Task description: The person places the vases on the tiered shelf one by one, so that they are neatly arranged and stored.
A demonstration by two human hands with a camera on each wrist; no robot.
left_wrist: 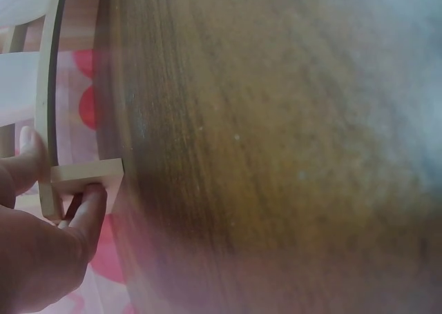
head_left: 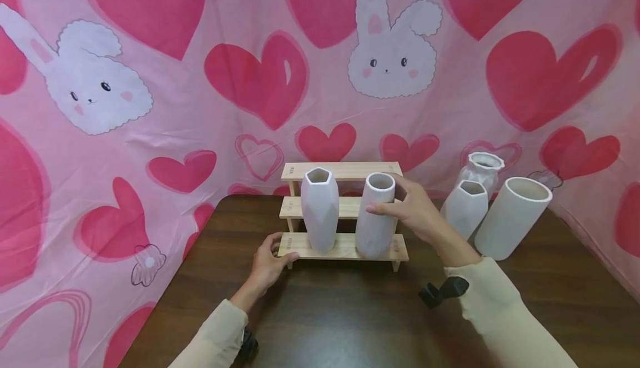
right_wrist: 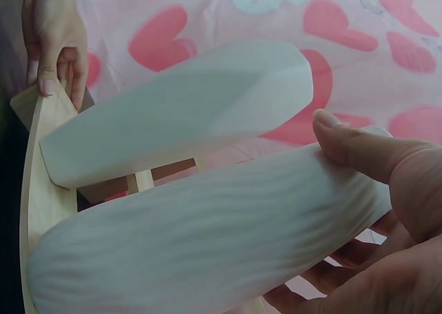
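Observation:
A three-step wooden display rack (head_left: 345, 171) stands on the table. My left hand (head_left: 266, 262) grips the left end of its bottom step, thumb on top; in the left wrist view, fingers (left_wrist: 93, 207) reach under beside a short leg (left_wrist: 90, 170). On that step, toward the right, stands a white round vase (head_left: 372, 229). My right hand (head_left: 417, 209) holds its upper part, the thumb on the near side. The right wrist view shows this vase's rippled surface (right_wrist: 207, 238). To its left, a white faceted vase (head_left: 320, 212) stands upright on the same step, apart from both hands.
Right of the rack stand a small faceted vase (head_left: 465, 209), a wide white cylinder vase (head_left: 512, 220) and a ruffled-rim vase (head_left: 482, 170), close together. Behind the dark wooden table (head_left: 340, 312) hangs a pink cloth (head_left: 320, 101) with hearts and rabbits.

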